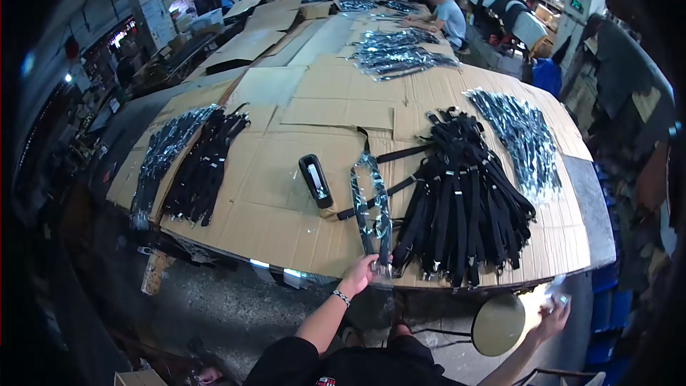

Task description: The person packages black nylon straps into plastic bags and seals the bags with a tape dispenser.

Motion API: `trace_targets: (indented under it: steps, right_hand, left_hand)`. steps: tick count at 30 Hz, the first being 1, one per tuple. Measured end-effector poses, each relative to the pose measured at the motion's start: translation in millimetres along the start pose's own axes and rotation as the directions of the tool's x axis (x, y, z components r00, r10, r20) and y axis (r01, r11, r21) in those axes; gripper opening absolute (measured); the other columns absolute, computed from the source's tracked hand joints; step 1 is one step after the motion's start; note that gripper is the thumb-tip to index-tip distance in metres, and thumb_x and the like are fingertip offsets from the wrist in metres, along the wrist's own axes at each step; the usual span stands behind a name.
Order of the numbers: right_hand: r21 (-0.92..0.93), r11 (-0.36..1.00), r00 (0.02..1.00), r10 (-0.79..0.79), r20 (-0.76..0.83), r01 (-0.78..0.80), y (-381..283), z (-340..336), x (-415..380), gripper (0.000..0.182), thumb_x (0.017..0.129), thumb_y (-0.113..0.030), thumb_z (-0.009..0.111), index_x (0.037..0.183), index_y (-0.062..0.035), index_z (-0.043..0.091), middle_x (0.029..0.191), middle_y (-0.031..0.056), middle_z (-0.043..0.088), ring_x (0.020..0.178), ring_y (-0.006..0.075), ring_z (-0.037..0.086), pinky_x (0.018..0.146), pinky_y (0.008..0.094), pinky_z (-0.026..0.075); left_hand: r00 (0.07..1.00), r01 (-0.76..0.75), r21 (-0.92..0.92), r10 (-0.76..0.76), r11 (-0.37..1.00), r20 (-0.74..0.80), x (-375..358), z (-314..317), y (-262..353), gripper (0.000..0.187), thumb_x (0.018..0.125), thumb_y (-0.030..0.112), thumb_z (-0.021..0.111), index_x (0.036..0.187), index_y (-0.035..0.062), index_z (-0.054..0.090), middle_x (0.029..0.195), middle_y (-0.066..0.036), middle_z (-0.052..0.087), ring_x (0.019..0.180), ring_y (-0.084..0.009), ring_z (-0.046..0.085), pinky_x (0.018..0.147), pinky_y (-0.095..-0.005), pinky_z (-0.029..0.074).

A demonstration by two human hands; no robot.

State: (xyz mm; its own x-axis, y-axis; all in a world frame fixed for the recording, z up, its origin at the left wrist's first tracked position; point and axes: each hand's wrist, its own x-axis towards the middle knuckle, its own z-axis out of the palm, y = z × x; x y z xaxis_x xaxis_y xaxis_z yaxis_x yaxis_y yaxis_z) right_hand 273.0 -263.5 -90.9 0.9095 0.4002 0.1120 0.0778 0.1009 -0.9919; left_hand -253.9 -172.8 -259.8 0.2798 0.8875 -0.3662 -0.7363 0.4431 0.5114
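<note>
My left hand (359,274) is closed on the lower end of a black strap in a clear plastic sleeve (370,204), which lies lengthwise on the cardboard-covered table. Off the table's front right edge, my right hand (554,314) has its fingers bent round a small shiny, clear piece, too small to make out. A large fanned pile of black straps with metal clips (461,200) lies just right of the sleeved strap. To the left sits a black oblong holder (315,181), with a loose strap end beside it.
Wrapped straps (518,143) lie at the right; more wrapped (168,154) and bare black straps (207,164) lie at the left. Further wrapped bundles (396,53) are up the table, near a seated person (449,16). A round stool (498,324) stands below the front edge.
</note>
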Motion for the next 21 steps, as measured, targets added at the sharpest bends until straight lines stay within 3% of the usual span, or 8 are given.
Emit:
trace_targets:
  steps: [3, 5, 6, 10, 12, 15, 16, 21]
  right_hand:
    - [0.028, 0.977, 0.958, -0.214, 0.189, 0.213, -20, 119, 16, 0.027, 0.097, -0.009, 0.051, 0.111, 0.0016, 0.071, 0.134, 0.0122, 0.063, 0.053, 0.0129, 0.059, 0.045, 0.0238, 0.043]
    - [0.133, 0.983, 0.946, -0.157, 0.283, 0.124, -25, 217, 36, 0.029, 0.094, -0.008, 0.052, 0.114, 0.0027, 0.071, 0.134, 0.0138, 0.063, 0.052, 0.0116, 0.057, 0.046, 0.022, 0.043]
    - [0.185, 0.982, 0.932, -0.108, 0.345, 0.045, -60, 271, 14, 0.046, 0.094, -0.008, 0.056, 0.139, -0.0027, 0.055, 0.107, 0.0154, 0.073, 0.053, 0.0119, 0.058, 0.046, 0.0213, 0.043]
    - [0.47, 0.849, 0.704, -0.18, 0.687, -0.241, -74, 497, -46, 0.05, 0.086, -0.005, 0.054, 0.135, 0.0014, 0.055, 0.116, 0.0177, 0.068, 0.063, 0.0166, 0.065, 0.059, 0.0247, 0.053]
    - [0.33, 0.893, 0.526, -0.129, 0.84, -0.307, -100, 578, -138, 0.042, 0.092, -0.01, 0.055, 0.132, 0.002, 0.054, 0.103, 0.0156, 0.072, 0.067, 0.0206, 0.068, 0.059, 0.0266, 0.054]
    - [0.133, 0.679, 0.116, -0.07, 0.991, -0.722, -27, 694, -295, 0.026, 0.095, -0.023, 0.057, 0.113, -0.0029, 0.057, 0.109, 0.0181, 0.071, 0.079, 0.0223, 0.07, 0.063, 0.0306, 0.052]
    - [-0.08, 0.616, 0.025, 0.16, 0.987, -0.784, -32, 700, -344, 0.026, 0.092, -0.017, 0.057, 0.112, -0.0006, 0.056, 0.107, 0.019, 0.071, 0.079, 0.0243, 0.071, 0.062, 0.0306, 0.052]
    - [-0.41, 0.531, -0.165, 0.448, 0.879, -0.742, 53, 709, -512, 0.032, 0.097, -0.011, 0.049, 0.125, 0.0051, 0.047, 0.107, 0.0236, 0.07, 0.079, 0.0325, 0.072, 0.05, 0.0354, 0.051]
  left_hand:
    - [1.0, -0.014, 0.0, 0.014, 1.0, -0.01, -1, 2, 2, 0.035, 0.102, 0.012, 0.049, 0.128, -0.0096, 0.056, 0.12, -0.019, 0.069, 0.104, -0.0252, 0.071, 0.093, -0.0377, 0.057]
    - [1.0, 0.003, -0.011, -0.003, 1.0, -0.022, 1, 2, 6, 0.036, 0.102, 0.013, 0.051, 0.13, -0.0097, 0.056, 0.122, -0.02, 0.068, 0.109, -0.0262, 0.069, 0.096, -0.0389, 0.056]
    - [0.999, -0.009, -0.015, 0.008, 1.0, -0.045, -1, 7, 5, 0.037, 0.102, 0.013, 0.051, 0.131, -0.0095, 0.055, 0.122, -0.02, 0.068, 0.11, -0.0263, 0.069, 0.097, -0.0393, 0.056]
    - [0.992, 0.061, 0.045, -0.056, 0.997, -0.109, -6, 22, 14, 0.042, 0.101, 0.02, 0.053, 0.136, -0.0046, 0.054, 0.126, -0.013, 0.067, 0.105, -0.0233, 0.069, 0.095, -0.0388, 0.055]
    - [0.986, 0.069, 0.012, -0.067, 0.998, -0.152, -7, 20, 13, 0.04, 0.101, 0.019, 0.055, 0.132, -0.0052, 0.056, 0.122, -0.013, 0.069, 0.103, -0.0237, 0.07, 0.094, -0.0387, 0.056]
    - [0.964, 0.029, -0.068, -0.046, 0.997, -0.262, 5, 4, -7, 0.031, 0.101, 0.017, 0.057, 0.124, -0.0042, 0.059, 0.113, -0.014, 0.07, 0.098, -0.0257, 0.071, 0.089, -0.0412, 0.058]
    - [0.952, 0.001, -0.089, -0.028, 0.996, -0.303, 7, 3, -13, 0.027, 0.101, 0.016, 0.057, 0.121, -0.003, 0.059, 0.11, -0.015, 0.07, 0.096, -0.0272, 0.072, 0.086, -0.0437, 0.06]
    - [0.939, 0.005, -0.131, -0.05, 0.991, -0.339, 2, 9, -2, 0.024, 0.102, 0.014, 0.057, 0.12, -0.0012, 0.055, 0.107, -0.015, 0.069, 0.094, -0.0275, 0.072, 0.083, -0.0423, 0.061]
